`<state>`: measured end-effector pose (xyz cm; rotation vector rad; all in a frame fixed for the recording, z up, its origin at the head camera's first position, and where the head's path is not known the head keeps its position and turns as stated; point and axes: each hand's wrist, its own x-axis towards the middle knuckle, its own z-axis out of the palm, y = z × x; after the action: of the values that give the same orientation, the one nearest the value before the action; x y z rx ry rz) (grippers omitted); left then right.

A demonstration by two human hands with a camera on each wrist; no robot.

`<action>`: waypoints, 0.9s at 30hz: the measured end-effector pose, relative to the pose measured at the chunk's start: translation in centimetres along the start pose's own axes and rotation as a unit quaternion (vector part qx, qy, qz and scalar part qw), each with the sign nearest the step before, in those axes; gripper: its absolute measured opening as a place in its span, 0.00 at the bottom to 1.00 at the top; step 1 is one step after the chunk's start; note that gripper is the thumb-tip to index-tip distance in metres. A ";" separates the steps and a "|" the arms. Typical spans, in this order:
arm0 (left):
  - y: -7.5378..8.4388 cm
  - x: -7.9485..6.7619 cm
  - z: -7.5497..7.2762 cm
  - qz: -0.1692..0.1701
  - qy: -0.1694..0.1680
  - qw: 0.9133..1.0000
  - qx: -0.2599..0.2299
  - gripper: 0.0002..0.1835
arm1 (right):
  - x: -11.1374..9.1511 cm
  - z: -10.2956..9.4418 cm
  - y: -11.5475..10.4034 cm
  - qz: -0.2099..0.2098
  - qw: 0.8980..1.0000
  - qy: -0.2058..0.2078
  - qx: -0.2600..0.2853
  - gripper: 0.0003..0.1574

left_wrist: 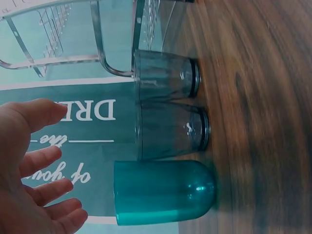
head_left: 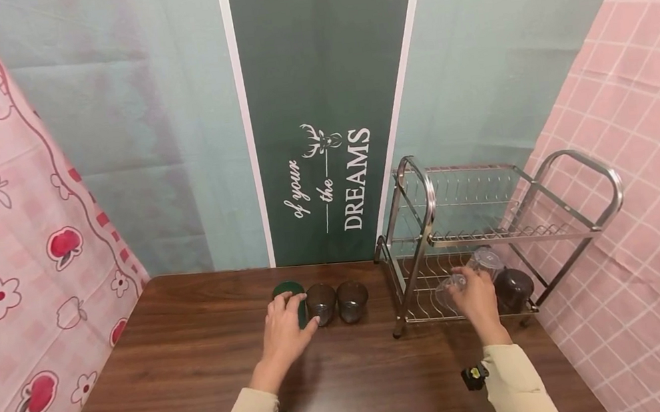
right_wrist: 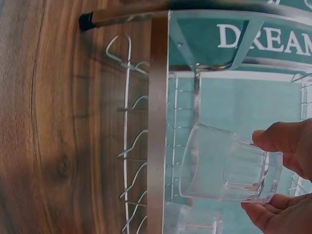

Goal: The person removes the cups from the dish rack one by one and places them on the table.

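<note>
My right hand (head_left: 476, 298) pinches a clear glass (right_wrist: 224, 165) by its base, thumb on one side and fingers on the other. This glass is mouth down, at the lower tier of the metal dish rack (head_left: 429, 229). Beside it on that tier are another clear glass (head_left: 485, 258) and a dark glass (head_left: 515, 288), both upside down. On the table, a green cup (left_wrist: 163, 192) stands in a row with two dark see-through glasses (left_wrist: 170, 129). My left hand (head_left: 285, 328) hovers at the green cup, fingers spread and apart from it in the left wrist view.
The rack's upper tier (head_left: 502, 235) and tall looped side frames (head_left: 611, 183) rise around the right hand. Behind the brown wooden table (head_left: 200, 354) hangs a green and teal cloth (head_left: 314, 53). A pink checked cloth (head_left: 650, 152) borders the right side.
</note>
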<state>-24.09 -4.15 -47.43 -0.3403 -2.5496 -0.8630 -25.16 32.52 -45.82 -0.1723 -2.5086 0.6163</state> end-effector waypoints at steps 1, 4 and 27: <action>0.1 -0.2 0.0 0.000 -0.001 1.000 0.000 0.26 | -0.1 -0.1 -0.1 0.000 1.000 0.001 0.003 0.22; 0.5 -0.7 0.1 0.001 -0.007 1.000 -0.003 0.26 | -0.6 -0.4 -0.5 0.000 1.000 0.000 0.007 0.23; 2.3 -2.4 1.6 -0.010 -0.020 0.997 -0.071 0.26 | -4.6 -1.3 -3.5 -0.003 0.999 0.012 0.050 0.24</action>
<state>-21.63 -1.60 -48.50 -0.3792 -2.5372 -1.0589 -20.58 28.85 -45.39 -0.1332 -2.4474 0.7317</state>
